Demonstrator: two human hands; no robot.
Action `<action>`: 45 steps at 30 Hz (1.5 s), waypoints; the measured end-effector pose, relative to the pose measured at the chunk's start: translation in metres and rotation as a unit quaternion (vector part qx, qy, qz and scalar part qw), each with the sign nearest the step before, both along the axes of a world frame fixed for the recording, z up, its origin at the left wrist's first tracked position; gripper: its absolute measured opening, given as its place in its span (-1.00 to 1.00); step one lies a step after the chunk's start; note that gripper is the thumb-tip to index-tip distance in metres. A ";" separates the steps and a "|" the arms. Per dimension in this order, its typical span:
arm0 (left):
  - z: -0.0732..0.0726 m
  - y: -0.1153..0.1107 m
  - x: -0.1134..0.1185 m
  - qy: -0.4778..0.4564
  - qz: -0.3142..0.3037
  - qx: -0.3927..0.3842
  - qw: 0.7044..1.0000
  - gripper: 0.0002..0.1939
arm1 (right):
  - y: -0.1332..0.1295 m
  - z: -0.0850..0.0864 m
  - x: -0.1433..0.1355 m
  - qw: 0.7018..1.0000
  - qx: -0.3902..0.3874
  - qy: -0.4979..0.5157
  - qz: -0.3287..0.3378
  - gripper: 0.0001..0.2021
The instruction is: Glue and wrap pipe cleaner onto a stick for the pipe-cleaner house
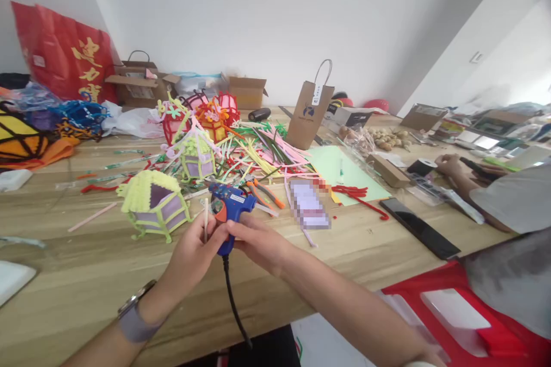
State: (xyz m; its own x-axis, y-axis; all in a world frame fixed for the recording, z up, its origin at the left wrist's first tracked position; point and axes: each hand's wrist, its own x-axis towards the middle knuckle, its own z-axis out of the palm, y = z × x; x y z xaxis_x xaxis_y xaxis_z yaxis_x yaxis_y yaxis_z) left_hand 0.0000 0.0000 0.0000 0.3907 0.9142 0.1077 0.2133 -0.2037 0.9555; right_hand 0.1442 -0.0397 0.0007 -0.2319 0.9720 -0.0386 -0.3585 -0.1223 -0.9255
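Note:
A blue hot glue gun point(235, 202) with glue-smeared patches and an orange part stands upright in front of me, its black cord hanging past the table edge. My right hand point(260, 241) is closed round its handle. My left hand point(198, 245) pinches a thin pale glue stick point(206, 219), upright beside the gun, and its thumb reaches the gun's handle. Left of my hands sits a yellow-green lantern point(157, 206) with lilac panels. A similar lantern point(197, 161) with a pink-edged top stands behind. Orange-handled pliers point(264, 194) lie just past the gun.
Loose pipe cleaners point(267, 152) spread over the table's middle. A phone with a blurred screen point(309, 205), a black phone-like slab point(417, 228) and a green sheet point(350, 169) lie right. A paper bag point(309, 117) stands behind. Another person's hands point(450, 166) are at the far right.

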 end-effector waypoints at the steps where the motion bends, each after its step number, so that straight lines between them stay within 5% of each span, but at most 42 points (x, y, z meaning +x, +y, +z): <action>1: -0.001 0.001 -0.001 -0.004 -0.004 0.007 1.000 -0.56 | 0.006 -0.002 -0.006 0.999 -0.010 0.043 -0.004 -0.63; 7: -0.004 0.006 -0.004 -0.022 -0.060 0.015 0.998 -0.58 | 0.025 0.004 -0.016 0.983 -0.058 0.141 -0.105 -0.70; 13: 0.006 0.003 -0.004 -0.052 -0.080 -0.085 0.992 -0.55 | 0.030 0.017 0.033 0.976 -0.034 0.075 -0.201 -0.74; 18: 0.006 0.011 -0.003 -0.074 -0.079 -0.126 0.986 -0.61 | 0.028 0.022 0.079 0.986 0.003 -0.067 -0.156 -0.72; 24: 0.002 0.015 -0.002 -0.086 -0.072 -0.135 0.984 -0.64 | 0.024 0.024 0.076 0.982 -0.025 -0.182 -0.043 -0.61; 45: 0.001 0.016 -0.001 -0.078 -0.066 -0.182 0.978 -0.68 | 0.023 0.020 0.080 0.976 -0.018 -0.205 -0.070 -0.58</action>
